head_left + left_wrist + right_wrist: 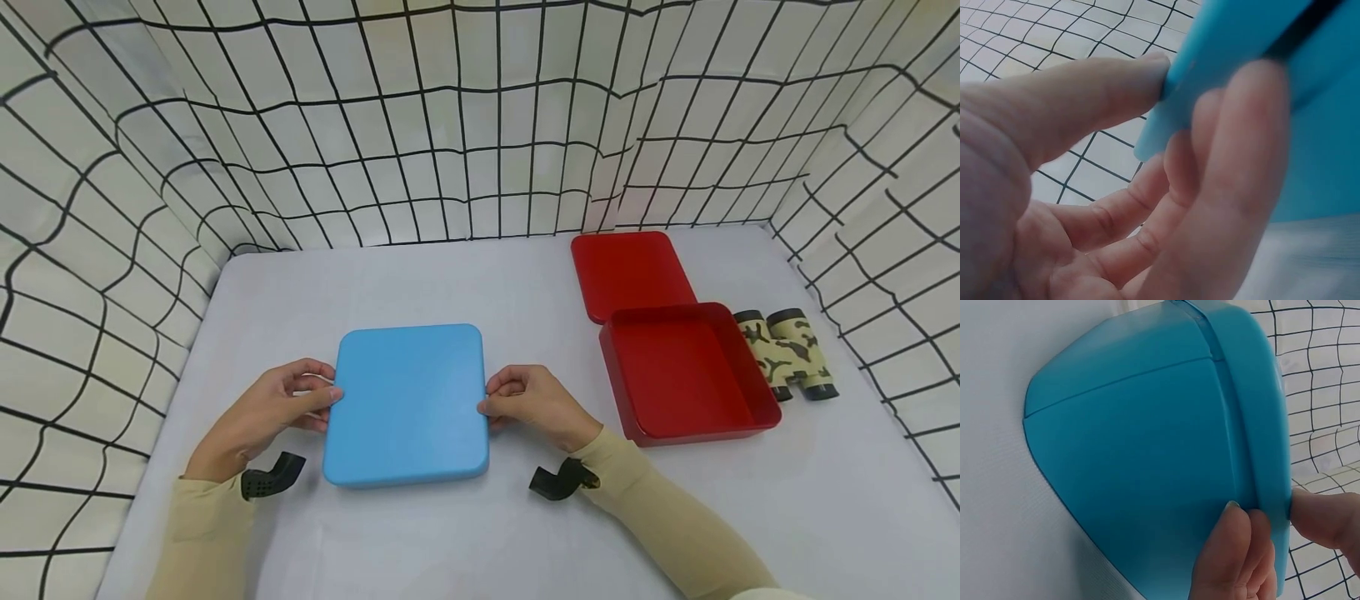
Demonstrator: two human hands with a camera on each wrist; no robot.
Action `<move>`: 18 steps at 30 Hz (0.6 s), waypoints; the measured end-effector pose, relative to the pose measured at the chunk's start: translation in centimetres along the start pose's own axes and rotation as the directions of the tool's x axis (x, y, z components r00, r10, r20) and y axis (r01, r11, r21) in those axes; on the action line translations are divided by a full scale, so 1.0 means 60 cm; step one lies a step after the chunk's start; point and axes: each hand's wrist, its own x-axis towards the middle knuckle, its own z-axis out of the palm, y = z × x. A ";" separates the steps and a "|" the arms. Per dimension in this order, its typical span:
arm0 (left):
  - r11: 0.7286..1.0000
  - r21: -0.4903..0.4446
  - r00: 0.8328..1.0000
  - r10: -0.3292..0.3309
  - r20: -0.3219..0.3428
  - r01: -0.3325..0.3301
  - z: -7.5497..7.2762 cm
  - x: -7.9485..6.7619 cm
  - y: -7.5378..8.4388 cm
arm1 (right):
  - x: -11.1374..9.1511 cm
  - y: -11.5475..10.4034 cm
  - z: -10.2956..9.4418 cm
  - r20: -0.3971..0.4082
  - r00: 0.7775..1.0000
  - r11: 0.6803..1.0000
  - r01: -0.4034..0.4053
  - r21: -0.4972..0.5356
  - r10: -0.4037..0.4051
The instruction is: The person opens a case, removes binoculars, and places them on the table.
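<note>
A light-blue square lid [408,404] tops a blue box [1129,456] on the white table, in front of me. At its left edge my left hand [277,408] pinches the lid, thumb on top and fingers beneath the rim. A dark gap between lid and box shows in the left wrist view. My right hand [536,404] pinches the lid's right edge, its thumb on the lid [1266,425] and fingertips against the box wall just under the rim. The box's inside is hidden.
To the right stands an open red box [690,375] with nothing visible inside. Its red lid [633,271] lies behind it. Camouflage binoculars [791,354] lie at the red box's right side. Black-grid netting [465,150] encloses the table's back and sides.
</note>
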 end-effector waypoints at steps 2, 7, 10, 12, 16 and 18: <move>1.000 0.001 1.000 0.000 0.000 0.000 0.000 0.000 -0.001 | -0.001 0.000 0.000 0.001 1.000 1.000 0.005 0.007 -0.005; 1.000 -0.006 1.000 0.001 0.005 -0.001 -0.001 0.001 -0.003 | -0.004 -0.002 -0.001 -0.002 1.000 1.000 0.009 0.016 -0.009; 1.000 -0.004 1.000 0.004 0.004 -0.003 -0.001 -0.001 -0.002 | -0.006 -0.004 -0.001 -0.002 1.000 1.000 0.005 0.019 -0.005; 1.000 -0.004 1.000 0.008 0.002 -0.008 -0.001 -0.002 -0.002 | -0.006 -0.005 0.000 -0.001 1.000 1.000 0.012 0.021 -0.012; 1.000 0.002 1.000 0.014 0.002 -0.014 -0.002 -0.003 -0.001 | -0.008 -0.006 0.001 -0.007 1.000 0.999 0.021 0.025 -0.021; 1.000 0.004 1.000 0.013 0.003 -0.013 -0.003 -0.003 -0.001 | -0.008 -0.007 0.001 -0.012 1.000 0.999 0.023 0.029 -0.022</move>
